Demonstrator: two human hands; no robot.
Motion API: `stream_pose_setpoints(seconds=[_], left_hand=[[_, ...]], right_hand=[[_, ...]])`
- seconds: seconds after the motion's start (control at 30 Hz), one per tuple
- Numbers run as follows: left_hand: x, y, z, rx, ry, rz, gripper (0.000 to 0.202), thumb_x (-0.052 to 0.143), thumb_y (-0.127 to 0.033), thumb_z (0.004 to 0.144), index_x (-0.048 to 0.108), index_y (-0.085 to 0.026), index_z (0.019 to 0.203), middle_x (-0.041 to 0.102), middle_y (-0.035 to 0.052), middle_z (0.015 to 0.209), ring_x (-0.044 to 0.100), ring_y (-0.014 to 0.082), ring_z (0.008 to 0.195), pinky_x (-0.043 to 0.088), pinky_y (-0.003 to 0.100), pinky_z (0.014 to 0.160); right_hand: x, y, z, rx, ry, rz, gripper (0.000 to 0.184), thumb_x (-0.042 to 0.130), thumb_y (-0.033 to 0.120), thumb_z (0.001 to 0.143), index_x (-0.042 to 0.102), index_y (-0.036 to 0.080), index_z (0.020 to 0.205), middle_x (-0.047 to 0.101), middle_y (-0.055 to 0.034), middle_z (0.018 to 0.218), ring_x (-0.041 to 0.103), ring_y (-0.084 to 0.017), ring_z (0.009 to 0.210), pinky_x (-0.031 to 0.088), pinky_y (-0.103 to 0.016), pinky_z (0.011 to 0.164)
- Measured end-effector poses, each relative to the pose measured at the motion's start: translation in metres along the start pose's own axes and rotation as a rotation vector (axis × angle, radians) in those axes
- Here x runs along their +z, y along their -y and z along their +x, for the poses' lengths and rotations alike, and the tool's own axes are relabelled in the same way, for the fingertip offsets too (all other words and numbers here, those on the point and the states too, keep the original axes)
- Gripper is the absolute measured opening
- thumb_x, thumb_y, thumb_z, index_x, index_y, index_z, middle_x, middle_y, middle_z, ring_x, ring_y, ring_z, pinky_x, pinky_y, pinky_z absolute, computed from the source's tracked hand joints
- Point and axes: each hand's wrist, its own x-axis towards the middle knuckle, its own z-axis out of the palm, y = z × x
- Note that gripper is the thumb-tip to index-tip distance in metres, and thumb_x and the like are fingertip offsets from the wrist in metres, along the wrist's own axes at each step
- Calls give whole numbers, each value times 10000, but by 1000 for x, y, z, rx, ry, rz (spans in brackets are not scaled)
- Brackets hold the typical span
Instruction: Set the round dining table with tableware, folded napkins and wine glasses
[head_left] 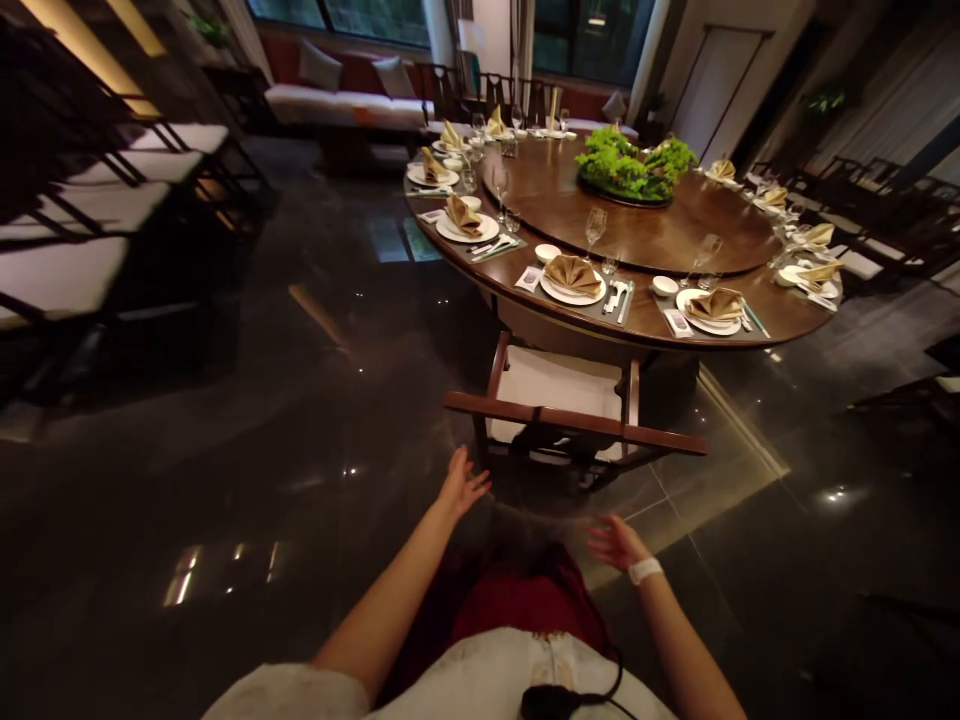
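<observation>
My left hand [463, 484] reaches forward, fingers spread and holding nothing, just short of the left end of a wooden chair's back rail [574, 420]. My right hand [617, 543] is lower and to the right, fingers open and empty, a white band at the wrist. The chair, with a white seat cushion [559, 388], stands tucked at the near edge of a large round wooden table [645, 318]. In front of the chair lies a place setting: a white plate with a folded tan napkin [572, 274], a small bowl [547, 252] and cutlery [619, 297].
Several more place settings ring the table, with wine glasses [594, 226] and a raised turntable holding a green centrepiece [634, 168]. Stacked white-cushioned chairs [90, 230] stand at the left. A sofa [341, 100] lies at the back. The floor [225, 420] is dark polished stone.
</observation>
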Motion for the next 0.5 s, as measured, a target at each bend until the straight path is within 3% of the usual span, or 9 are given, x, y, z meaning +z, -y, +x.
stream_pose_setpoints(seconds=[0.07,0.17,0.23,0.3,0.4,0.5], left_hand=[[8,-21,-4,63,-45,-176,723,510,-707,911,189,-545,1538,175,41,1705,650,252,1195,596,405,861],[33,-60,-4,205,-122,-309,690,424,-790,896,254,-538,1515,263,23,1661,628,252,1214,603,404,867],[51,-83,-4,239,-147,-318,661,372,-795,895,385,-464,1468,421,41,1559,637,256,1172,610,382,829],[64,-100,-2,245,-168,-289,595,381,-722,899,528,-367,1353,555,64,1403,664,240,1057,612,349,771],[69,-122,8,297,-231,-266,467,428,-600,853,651,-265,1090,641,71,1152,653,188,797,589,295,640],[63,-154,27,412,-341,-234,377,446,-554,816,614,-215,815,626,65,871,582,170,630,551,292,543]], right_hand=[[-45,31,6,-169,-225,128,427,496,447,990,529,231,1357,704,-160,1139,709,-216,717,598,-413,727],[-69,96,15,-356,-280,174,456,468,543,969,502,363,1388,615,-92,1375,694,-221,957,572,-459,877],[-60,132,22,-498,-219,164,515,595,548,871,564,317,1330,579,-108,1431,651,-271,1084,547,-509,921],[-44,151,28,-607,-106,150,555,770,416,697,626,254,1208,605,-131,1394,620,-298,1119,543,-505,921],[-18,147,37,-644,38,142,601,819,186,501,636,252,1071,698,-91,1210,627,-274,1029,561,-438,837],[14,129,43,-616,103,150,585,790,182,528,625,266,1083,715,-26,998,627,-233,902,550,-362,742]])
